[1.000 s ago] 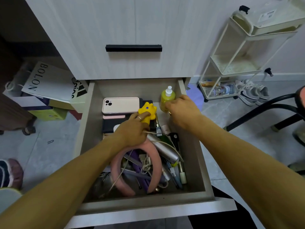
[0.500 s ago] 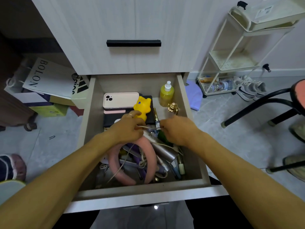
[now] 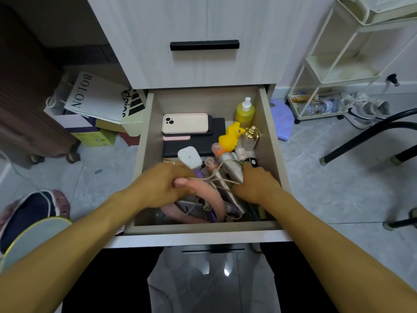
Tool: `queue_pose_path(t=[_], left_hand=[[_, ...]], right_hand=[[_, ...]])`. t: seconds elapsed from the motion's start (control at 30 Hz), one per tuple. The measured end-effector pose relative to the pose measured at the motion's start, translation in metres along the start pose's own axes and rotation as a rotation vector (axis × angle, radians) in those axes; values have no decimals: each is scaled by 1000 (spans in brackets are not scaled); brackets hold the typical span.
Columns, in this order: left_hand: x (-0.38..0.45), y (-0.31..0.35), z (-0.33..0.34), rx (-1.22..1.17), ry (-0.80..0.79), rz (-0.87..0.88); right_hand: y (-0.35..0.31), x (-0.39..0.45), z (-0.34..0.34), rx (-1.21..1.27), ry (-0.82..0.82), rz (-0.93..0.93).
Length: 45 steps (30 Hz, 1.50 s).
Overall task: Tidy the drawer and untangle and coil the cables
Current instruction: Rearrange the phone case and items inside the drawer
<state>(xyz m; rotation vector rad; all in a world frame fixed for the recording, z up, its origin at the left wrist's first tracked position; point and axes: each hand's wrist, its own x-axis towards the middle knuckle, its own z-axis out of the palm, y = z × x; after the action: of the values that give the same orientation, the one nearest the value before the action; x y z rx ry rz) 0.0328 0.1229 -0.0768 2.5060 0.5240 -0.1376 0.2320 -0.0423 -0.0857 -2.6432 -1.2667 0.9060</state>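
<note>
Down inside the open drawer point(image 3: 270, 141), my left grip point(image 3: 158, 188) was curled tight on the pale tangled cable point(image 3: 216, 180), over the pink headband point(image 3: 212, 195). My right grip point(image 3: 257, 186) was clamped on the same cable where it wrapped a silver tube point(image 3: 232, 170). Just behind them lay a white charger point(image 3: 189, 158); farther back a yellow toy point(image 3: 230, 137), a gold-capped bottle point(image 3: 251, 133), a yellow spray bottle point(image 3: 244, 112) and a phone in a cream case point(image 3: 185, 123).
</note>
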Motion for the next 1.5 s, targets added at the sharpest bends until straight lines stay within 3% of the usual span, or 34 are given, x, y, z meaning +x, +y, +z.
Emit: queue_pose_path(t=[0.2,0.4,0.5,0.6,0.8,0.9,1.0,1.13,1.27,1.37,1.43,1.5], left_hand=[[-17,16,-7,-223,-84,-166],[-18,40,8,-240,-247,-348],[-15,35,13,-233,-72,-313],[-7,34,9,-38,80,-177],[29,51,7,223,-161,32],[40,54,6,331,-193,-52],[38,43,-8,385,-98,-253],[31,33,-4,302,-205,-486],[31,48,8,367,-146,-347],[34,68,10,293,-30,2],[40,77,21,303,-86,185],[48,82,36,372,-229,194]], right_hand=[[-3,-23,-3,-160,-87,-21],[-1,-42,-4,-78,-42,-62],[6,-44,3,46,16,-91],[12,-39,7,276,-31,-158],[2,-40,9,531,20,-311],[9,-39,0,589,174,-222],[14,-39,-5,540,238,-108],[11,-33,6,290,15,8],[11,-25,9,183,-114,73],[11,-22,11,97,-198,96],[11,-21,11,82,-280,102],[11,-21,9,99,-334,94]])
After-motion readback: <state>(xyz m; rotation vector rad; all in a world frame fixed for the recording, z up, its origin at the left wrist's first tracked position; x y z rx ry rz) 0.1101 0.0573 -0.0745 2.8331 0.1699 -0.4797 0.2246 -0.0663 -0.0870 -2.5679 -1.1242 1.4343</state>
